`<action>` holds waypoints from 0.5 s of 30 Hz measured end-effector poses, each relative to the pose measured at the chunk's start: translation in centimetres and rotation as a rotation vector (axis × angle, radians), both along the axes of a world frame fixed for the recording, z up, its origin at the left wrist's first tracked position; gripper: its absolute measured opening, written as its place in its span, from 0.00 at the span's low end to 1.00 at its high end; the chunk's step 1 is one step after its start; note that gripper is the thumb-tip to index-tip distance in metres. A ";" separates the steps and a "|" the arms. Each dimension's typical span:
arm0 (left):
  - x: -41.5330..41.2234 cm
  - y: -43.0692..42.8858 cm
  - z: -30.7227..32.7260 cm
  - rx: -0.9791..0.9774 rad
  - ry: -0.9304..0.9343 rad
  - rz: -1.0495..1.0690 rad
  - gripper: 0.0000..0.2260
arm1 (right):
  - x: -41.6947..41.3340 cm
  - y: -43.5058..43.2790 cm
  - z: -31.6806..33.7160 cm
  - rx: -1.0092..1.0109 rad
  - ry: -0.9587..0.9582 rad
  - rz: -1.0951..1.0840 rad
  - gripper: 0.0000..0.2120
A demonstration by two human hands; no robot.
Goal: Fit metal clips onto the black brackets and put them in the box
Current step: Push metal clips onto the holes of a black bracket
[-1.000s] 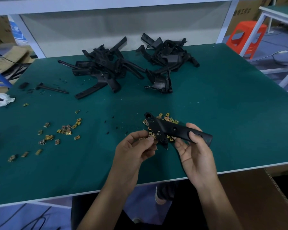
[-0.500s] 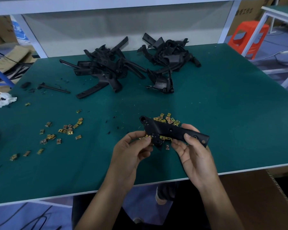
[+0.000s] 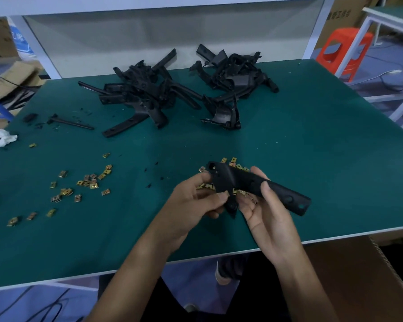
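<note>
The right hand [image 3: 266,212] holds a black bracket [image 3: 240,181] just above the table's [image 3: 323,147] near edge, thumb pressed on top and fingers curled beneath its middle; the long end sticks out past the hand to the right. The left hand [image 3: 192,203] pinches the bracket's left end between its curled index finger and thumb; whether a clip sits between its fingertips cannot be told. A heap of brass clips [image 3: 233,162] lies on the table right under the bracket, and more clips [image 3: 89,182] are scattered well to the left. Two piles of brackets [image 3: 149,96] sit at the back. A cardboard box [image 3: 358,275] stands below the table's near right edge.
</note>
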State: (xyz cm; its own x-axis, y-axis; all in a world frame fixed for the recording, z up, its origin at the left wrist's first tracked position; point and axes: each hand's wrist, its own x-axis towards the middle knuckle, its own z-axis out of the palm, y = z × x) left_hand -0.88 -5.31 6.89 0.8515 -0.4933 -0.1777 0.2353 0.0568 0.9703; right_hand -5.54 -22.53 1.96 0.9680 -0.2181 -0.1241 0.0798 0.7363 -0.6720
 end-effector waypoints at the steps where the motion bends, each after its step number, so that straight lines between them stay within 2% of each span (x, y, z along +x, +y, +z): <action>1: 0.1 -0.6 -0.2 0.041 -0.051 0.009 0.06 | 0.1 -0.1 0.0 0.017 0.014 -0.021 0.15; 3: 0.3 -1.7 -0.8 0.190 -0.155 0.087 0.09 | 0.2 -0.6 -0.1 0.116 0.025 -0.096 0.15; 5: 0.4 -2.1 -2.0 0.506 -0.450 0.113 0.11 | 0.3 -1.2 -0.1 0.203 0.007 -0.157 0.14; 7: 0.1 -2.6 -3.1 0.747 -0.708 0.020 0.09 | 0.4 -1.3 -0.2 0.224 -0.003 -0.160 0.14; 8: 0.0 -2.8 -3.6 0.798 -0.755 -0.026 0.09 | 0.4 -1.3 -0.3 0.221 0.001 -0.148 0.14; 12: 0.2 -3.5 -4.5 0.887 -0.770 -0.045 0.09 | 0.4 -1.2 -0.4 0.228 0.013 -0.120 0.15; 15: 0.5 -3.2 -4.1 0.775 -0.673 -0.003 0.03 | 0.3 -1.2 -0.5 0.219 0.010 -0.103 0.15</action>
